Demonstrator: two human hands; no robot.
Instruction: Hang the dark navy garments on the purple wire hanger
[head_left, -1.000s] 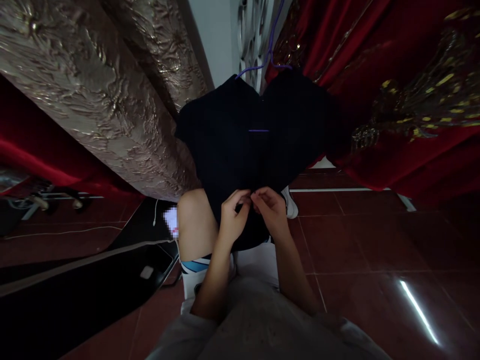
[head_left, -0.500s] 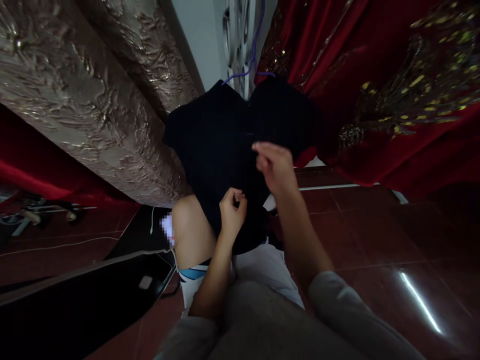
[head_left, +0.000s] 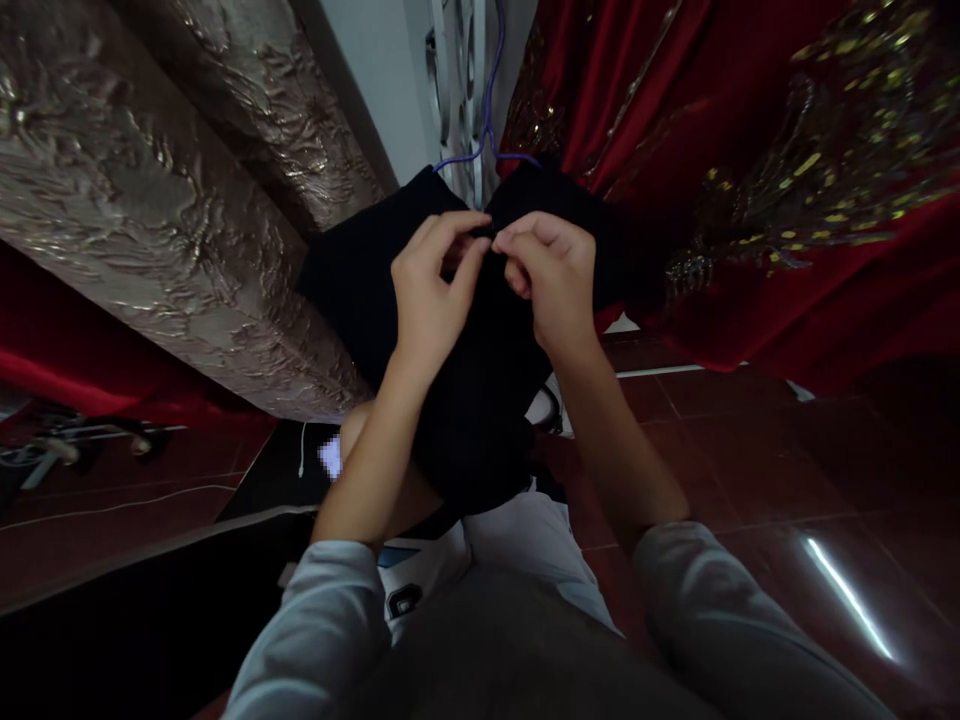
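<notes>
A dark, near-black short-sleeved shirt hangs in front of me from a purple hanger, its lower part draped over my lap. My left hand is at the bottom of the neck opening, thumb and fingers pinched on the shirt's front edge. Close beside it my right hand pinches the same spot from the other side, its remaining fingers curled. The fingertips of both hands nearly meet. Whatever small part lies between them, such as a button, is too dark and small to make out.
Crinkled beige-gold fabric hangs at the left, and red cloth with gold sequins at the right. Behind the hanger stands a white metal frame. A black surface is at lower left, with red floor tiles at right.
My left hand has risen from the shirt's lower front to the neck opening. My right hand has moved slightly up, and both now pinch the shirt there.
</notes>
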